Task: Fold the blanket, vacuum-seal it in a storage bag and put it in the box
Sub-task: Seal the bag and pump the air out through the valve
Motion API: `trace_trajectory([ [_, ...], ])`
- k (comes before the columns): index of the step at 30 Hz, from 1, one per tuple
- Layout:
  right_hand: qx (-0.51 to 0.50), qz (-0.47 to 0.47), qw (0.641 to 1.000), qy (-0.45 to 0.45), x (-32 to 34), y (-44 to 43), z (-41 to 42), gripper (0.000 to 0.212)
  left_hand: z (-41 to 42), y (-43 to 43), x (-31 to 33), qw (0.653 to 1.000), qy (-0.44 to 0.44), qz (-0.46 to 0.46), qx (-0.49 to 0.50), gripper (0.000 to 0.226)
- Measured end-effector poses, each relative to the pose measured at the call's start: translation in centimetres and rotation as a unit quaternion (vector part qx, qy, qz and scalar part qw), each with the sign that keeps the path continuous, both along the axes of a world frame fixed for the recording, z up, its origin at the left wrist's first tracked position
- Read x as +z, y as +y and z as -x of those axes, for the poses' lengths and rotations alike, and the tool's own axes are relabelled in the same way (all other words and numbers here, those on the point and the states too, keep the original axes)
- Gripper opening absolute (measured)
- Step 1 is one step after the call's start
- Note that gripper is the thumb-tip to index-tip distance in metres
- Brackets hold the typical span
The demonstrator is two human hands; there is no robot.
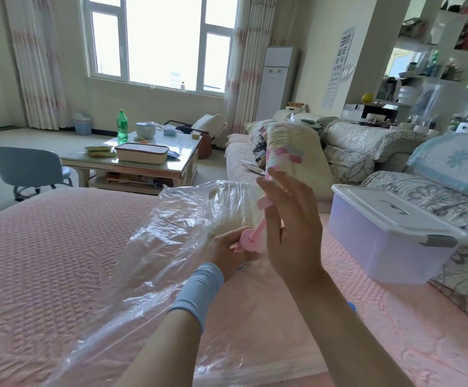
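Crinkled clear bag (149, 247) left of the box (380, 236) holds a pale blanket (231, 213). The left hand (225, 254) grips the pink pump (248, 241), and the right hand (291, 233) is splayed against its handle.

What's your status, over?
Left hand grips pink plastic hand pump on clear plastic storage bag. Right hand, fingers straight, at its handle. Translucent plastic box: lid on.

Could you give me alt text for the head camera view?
Left hand grips a pink plastic hand pump on a clear plastic storage bag on a pink quilted cover; right hand at its plunger. Lidded translucent box nearby.
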State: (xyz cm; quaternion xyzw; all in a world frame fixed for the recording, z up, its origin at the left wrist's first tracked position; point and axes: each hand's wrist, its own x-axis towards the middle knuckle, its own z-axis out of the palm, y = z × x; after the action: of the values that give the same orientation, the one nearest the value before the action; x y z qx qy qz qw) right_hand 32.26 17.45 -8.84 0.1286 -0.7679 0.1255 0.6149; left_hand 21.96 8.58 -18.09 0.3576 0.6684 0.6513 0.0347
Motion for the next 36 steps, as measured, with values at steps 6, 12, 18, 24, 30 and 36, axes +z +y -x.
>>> trace_trajectory([
  [6, -0.049, 0.039, 0.953, -0.296, -4.8, 0.1, 0.7, 0.039, -0.1, 0.0, -0.4, 1.000, -0.012, 0.013, 0.026, 0.023],
  [12, -0.027, 0.016, 0.987, -0.160, -1.6, -0.2, -0.1, 0.040, 0.4, 0.0, -0.3, 1.000, -0.014, 0.007, 0.005, 0.031],
  [18, -0.015, 0.010, 0.998, -0.061, -1.4, -0.2, 0.1, 0.040, 0.8, 0.5, -0.9, 1.000, -0.008, 0.007, 0.014, 0.040],
  [24, -0.054, 0.058, 0.933, -0.350, -5.1, 0.5, 0.7, 0.037, 0.8, 0.9, -1.4, 0.999, -0.002, 0.028, 0.040, 0.020],
  [30, 0.000, -0.003, 1.000, -0.008, -0.2, -0.1, 0.0, 0.032, 1.7, 0.7, -1.5, 1.000, -0.005, 0.019, 0.017, 0.049],
  [36, -0.039, 0.054, 0.965, -0.253, -5.2, 0.2, 0.5, 0.040, 1.0, 0.8, -1.6, 0.999, -0.002, 0.021, 0.032, 0.026],
])
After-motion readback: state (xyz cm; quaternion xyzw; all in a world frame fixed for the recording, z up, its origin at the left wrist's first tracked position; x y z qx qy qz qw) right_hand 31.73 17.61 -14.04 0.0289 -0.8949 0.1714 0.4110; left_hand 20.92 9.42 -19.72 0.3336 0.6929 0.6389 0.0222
